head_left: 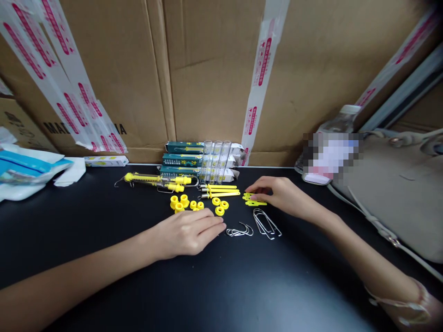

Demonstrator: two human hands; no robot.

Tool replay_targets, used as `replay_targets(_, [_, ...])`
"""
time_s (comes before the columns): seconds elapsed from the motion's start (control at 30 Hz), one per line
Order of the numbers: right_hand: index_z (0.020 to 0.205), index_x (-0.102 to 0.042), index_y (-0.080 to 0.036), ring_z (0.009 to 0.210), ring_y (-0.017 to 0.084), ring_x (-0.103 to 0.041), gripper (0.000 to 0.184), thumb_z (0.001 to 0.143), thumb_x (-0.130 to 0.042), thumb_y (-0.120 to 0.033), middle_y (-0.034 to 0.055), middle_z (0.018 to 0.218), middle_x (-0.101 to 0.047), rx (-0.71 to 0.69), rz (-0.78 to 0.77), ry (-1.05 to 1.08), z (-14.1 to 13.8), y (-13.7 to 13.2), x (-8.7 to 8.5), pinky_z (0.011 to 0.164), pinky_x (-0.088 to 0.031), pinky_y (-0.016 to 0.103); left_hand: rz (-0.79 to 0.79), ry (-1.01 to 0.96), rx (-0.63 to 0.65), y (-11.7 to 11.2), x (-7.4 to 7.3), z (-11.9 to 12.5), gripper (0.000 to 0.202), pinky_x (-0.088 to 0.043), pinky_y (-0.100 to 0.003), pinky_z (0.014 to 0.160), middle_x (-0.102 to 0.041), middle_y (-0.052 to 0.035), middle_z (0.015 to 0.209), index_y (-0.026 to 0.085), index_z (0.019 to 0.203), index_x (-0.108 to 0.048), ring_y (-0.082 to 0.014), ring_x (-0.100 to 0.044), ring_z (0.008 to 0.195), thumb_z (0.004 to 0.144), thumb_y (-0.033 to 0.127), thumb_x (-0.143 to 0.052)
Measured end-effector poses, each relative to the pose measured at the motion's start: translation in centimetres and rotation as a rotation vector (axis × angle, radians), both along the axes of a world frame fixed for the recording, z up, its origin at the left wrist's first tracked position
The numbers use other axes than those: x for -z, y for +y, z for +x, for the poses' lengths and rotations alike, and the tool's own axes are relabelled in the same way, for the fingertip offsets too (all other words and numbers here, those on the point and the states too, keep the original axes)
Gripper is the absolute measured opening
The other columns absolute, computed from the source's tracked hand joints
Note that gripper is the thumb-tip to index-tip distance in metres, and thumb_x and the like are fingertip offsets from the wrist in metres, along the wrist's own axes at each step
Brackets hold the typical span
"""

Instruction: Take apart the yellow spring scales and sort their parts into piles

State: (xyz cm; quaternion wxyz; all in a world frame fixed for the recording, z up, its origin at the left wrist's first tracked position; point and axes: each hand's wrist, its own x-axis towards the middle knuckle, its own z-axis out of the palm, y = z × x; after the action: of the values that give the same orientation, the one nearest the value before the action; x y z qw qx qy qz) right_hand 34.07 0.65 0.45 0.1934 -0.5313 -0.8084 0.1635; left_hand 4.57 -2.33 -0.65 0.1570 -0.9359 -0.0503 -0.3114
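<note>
My left hand (pixel 188 233) lies palm down on the black table, fingers stretched out, just in front of some yellow collars (pixel 174 201) and left of several small S-shaped metal hooks (pixel 238 230). My right hand (pixel 277 196) has its thumb and fingertips closed at a few flat yellow plastic pieces (pixel 258 203); the exact contact is partly hidden. Large bent wire loops (pixel 266 224) lie below it. Between the hands are yellow rings (pixel 224 204) and yellow rods with springs (pixel 221 190). Some small yellow caps are partly covered by my left hand.
Assembled spring scales (pixel 148 179) lie at the left. Clear tubes (pixel 217 161) rest against green boxes (pixel 183 160). A cardboard box (pixel 214 92) walls off the back. A bag (pixel 404 193) and a bottle (pixel 348 115) stand right; plastic packaging (pixel 27 170) lies far left.
</note>
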Motion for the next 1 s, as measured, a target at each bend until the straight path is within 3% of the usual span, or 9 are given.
replay_targets(0.5, [0.094,-0.076,-0.022,0.077,0.018,-0.072,0.016,0.081,-0.068,-0.028,0.0016,0.085,-0.077,-0.056,-0.165,0.006,0.0,-1.2,-1.5,0.071,-0.056,0.028,-0.037,0.015,-0.004,-0.3,-0.1,-0.5,0.02,-0.063,-0.032,0.08,-0.075,-0.014,0.101,0.006,0.109,-0.067,-0.0198,-0.071,0.093,0.096,0.009,-0.051])
replay_targets(0.8, [0.099,-0.076,-0.024,0.088,0.02,-0.073,0.019,0.086,-0.064,-0.029,0.0023,0.098,-0.078,-0.064,-0.133,-0.006,0.5,-1.1,-1.5,0.076,-0.057,0.03,-0.075,-0.014,0.018,-0.2,0.1,-0.5,0.018,-0.064,-0.032,0.075,-0.075,-0.015,0.1,0.004,0.108,-0.065,-0.0205,-0.072,0.088,0.095,0.008,-0.054])
replay_targets(1.0, [0.097,-0.076,-0.023,0.085,0.019,-0.073,0.017,0.088,-0.063,-0.028,0.0022,0.096,-0.078,-0.043,-0.097,-0.022,0.2,-1.5,-1.7,0.075,-0.056,0.029,-0.096,0.01,0.009,-0.1,-0.2,-0.6,0.022,-0.063,-0.032,0.079,-0.075,-0.0139,0.099,0.005,0.109,-0.062,-0.0196,-0.072,0.091,0.099,0.006,-0.043])
